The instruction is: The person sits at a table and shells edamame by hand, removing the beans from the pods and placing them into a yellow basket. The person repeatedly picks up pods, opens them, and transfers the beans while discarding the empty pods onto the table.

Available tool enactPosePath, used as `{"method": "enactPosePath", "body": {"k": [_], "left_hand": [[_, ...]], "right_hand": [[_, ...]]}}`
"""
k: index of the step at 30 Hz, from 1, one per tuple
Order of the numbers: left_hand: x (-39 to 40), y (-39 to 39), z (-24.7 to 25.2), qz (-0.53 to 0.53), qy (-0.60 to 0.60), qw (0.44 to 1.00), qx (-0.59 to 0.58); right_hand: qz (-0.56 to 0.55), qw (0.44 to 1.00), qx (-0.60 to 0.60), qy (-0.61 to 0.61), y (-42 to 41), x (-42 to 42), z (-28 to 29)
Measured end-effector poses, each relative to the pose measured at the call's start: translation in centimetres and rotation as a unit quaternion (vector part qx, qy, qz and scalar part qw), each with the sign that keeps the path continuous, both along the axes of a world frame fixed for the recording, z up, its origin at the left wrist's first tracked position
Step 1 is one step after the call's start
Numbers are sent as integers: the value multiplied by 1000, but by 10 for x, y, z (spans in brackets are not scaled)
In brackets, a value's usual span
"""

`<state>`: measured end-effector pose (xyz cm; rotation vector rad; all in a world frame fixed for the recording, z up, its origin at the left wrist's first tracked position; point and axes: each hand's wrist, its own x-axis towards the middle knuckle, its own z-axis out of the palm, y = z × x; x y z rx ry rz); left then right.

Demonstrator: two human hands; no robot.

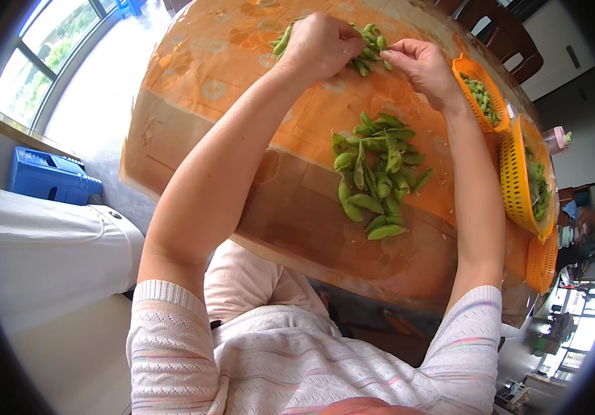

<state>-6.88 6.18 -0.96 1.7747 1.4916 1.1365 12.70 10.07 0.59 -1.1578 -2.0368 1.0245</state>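
A bunch of green soybean pods (pixel 370 49) lies at the far side of the table, partly hidden by my left hand (pixel 323 44). The fingers of that hand are curled over the bunch. My right hand (pixel 422 67) pinches the tip of a pod at the bunch's right edge between thumb and index finger. Nearer to me, between my forearms, a loose pile of green pods (pixel 380 171) rests on the orange patterned tablecloth (pixel 214 129).
Right of my right arm stand a small orange basket (pixel 505 122) of shelled beans, a larger yellow basket (pixel 512 176) with green pods or scraps, and another orange basket (pixel 541 264). A pink-lidded bottle (pixel 556 140) stands beyond. Brown chairs (pixel 510 41) are at the far right.
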Motion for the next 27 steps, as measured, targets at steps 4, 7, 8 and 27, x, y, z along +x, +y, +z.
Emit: {"method": "enactPosePath", "body": {"k": [4, 7, 8, 27], "left_hand": [[8, -4, -2, -79, -139, 984, -76], [13, -6, 0, -81, -152, 982, -75], [15, -7, 1, -81, -151, 982, -74], [24, -8, -12, -23, 82, 981, 175]], "right_hand": [[38, 994, 12, 99, -20, -11, -7], [60, 984, 69, 152, -13, -13, -24], [55, 983, 76, 157, -12, -10, -27], [28, 960, -144, 241, -18, -1, -11]]}}
